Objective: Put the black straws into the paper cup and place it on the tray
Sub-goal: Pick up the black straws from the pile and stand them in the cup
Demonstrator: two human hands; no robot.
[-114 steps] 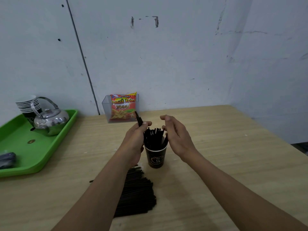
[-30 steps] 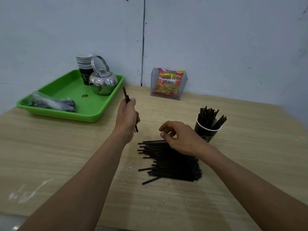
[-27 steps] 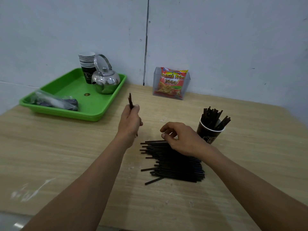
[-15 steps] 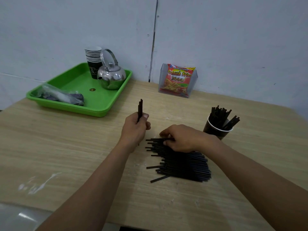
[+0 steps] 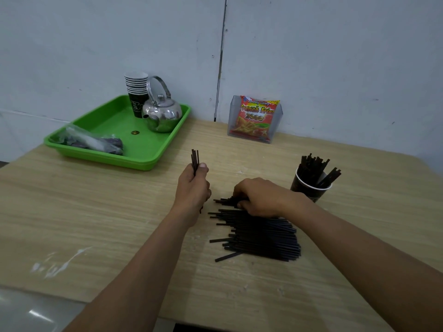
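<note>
A pile of black straws (image 5: 259, 233) lies flat on the wooden table in front of me. My left hand (image 5: 193, 188) is shut on a few straws (image 5: 195, 159) held upright, their tips sticking up above my thumb. My right hand (image 5: 257, 196) rests palm down on the far end of the pile, fingers curled onto some straws there. A dark paper cup (image 5: 309, 189) stands to the right of my right hand, with several straws standing in it. The green tray (image 5: 134, 156) sits at the back left of the table.
On the tray stand a stack of paper cups (image 5: 136, 92), a metal kettle (image 5: 161, 113) and a plastic bag (image 5: 91, 141). A clear holder with a red snack packet (image 5: 255, 119) stands by the wall. The table's near edge (image 5: 119, 305) runs under my left forearm.
My left hand now holds a few straws instead of one and has come closer to the pile. My right hand has dropped flat onto the pile's far end. The view shifted left.
</note>
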